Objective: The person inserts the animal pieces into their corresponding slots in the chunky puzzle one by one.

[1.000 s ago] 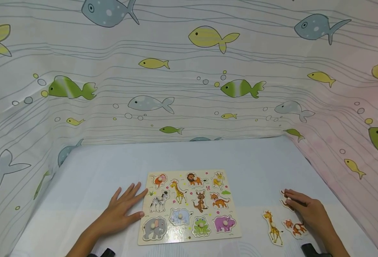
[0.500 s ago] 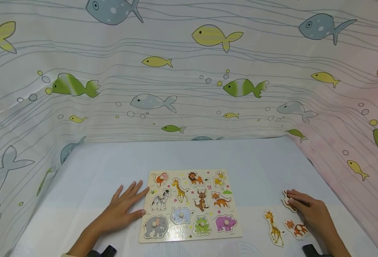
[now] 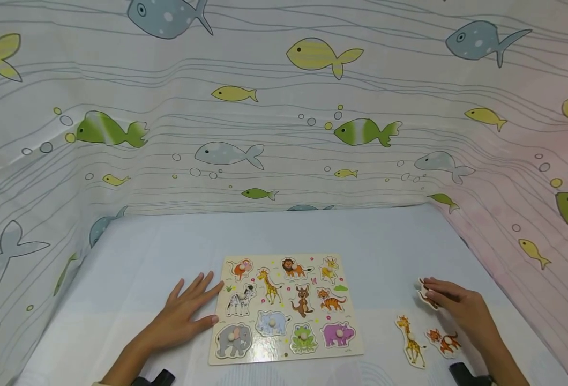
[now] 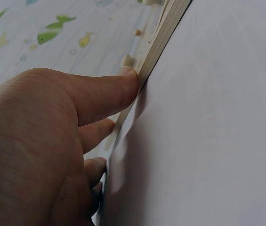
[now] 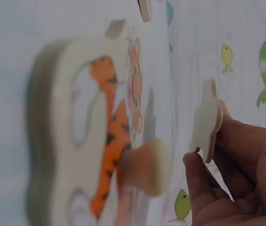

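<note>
A wooden peg puzzle board (image 3: 262, 357) with animal pictures lies flat in the middle of the head view. My left hand (image 3: 182, 316) is spread at its left side, thumb and fingertips touching the edge; the left wrist view shows the thumb (image 4: 109, 96) against that edge. My right hand (image 3: 467, 308) pinches a small wooden puzzle piece (image 5: 205, 125), its plain back towards the right wrist camera. From the head its brown picture is mostly covered by fingers. Nearest to that hand lie a tiger piece (image 3: 444, 343), with a round knob (image 5: 154, 167), and a giraffe piece (image 3: 411, 343).
Knobbed pieces such as the elephant (image 3: 233, 341), frog (image 3: 304, 340) and purple hippo (image 3: 338, 335) sit in the board. A fish-patterned curtain (image 3: 284, 123) stands behind the white table surface (image 3: 178, 241). A black wrist device (image 3: 467, 374) is on the right wrist.
My right hand has raised its piece and shifted slightly up and left, away from the tiger piece. The left hand stays at the board's edge.
</note>
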Tool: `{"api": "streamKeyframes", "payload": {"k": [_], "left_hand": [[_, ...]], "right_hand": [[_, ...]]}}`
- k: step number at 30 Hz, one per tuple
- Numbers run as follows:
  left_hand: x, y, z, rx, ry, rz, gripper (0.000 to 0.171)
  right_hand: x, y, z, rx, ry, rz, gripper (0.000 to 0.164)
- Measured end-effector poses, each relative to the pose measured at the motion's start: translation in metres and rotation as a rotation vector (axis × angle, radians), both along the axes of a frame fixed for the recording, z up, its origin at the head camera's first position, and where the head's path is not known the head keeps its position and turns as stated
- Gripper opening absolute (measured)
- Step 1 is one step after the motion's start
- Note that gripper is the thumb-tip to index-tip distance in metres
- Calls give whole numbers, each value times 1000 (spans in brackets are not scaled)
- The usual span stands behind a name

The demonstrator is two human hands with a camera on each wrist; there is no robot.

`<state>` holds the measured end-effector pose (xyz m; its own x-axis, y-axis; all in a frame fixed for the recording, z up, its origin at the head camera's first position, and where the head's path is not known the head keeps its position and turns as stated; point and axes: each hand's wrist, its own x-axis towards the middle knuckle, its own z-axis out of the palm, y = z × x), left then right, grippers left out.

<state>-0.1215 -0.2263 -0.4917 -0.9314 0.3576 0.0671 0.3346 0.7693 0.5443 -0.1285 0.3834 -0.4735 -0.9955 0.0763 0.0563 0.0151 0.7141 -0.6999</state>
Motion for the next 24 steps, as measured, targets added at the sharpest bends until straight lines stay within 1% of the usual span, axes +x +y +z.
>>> {"api": "streamKeyframes", "payload": {"k": [7,12,15,17,19,24], "left_hand": [[-1,-1,-1,-3,6,-2,69],[-1,-2,0,-15,5,-5,69],[-1,-3,0,-14,-2,-5,69],[-1,-3,1,-11,-9,-4,70],[-1,-3,2,-9,-16,-3,70],[0,-1,4,2,-20,-1,69]], "right_hand": [[-6,-19,10,-12,27,37,37],[-11,-35,20,22,97,96,29],[-14,-45,26,11,125,133,26],[-16,-52,29,-11,122,144,26],[-17,-60,31,-40,100,149,26],[-20,-79,30,-81,65,179,25]]}}
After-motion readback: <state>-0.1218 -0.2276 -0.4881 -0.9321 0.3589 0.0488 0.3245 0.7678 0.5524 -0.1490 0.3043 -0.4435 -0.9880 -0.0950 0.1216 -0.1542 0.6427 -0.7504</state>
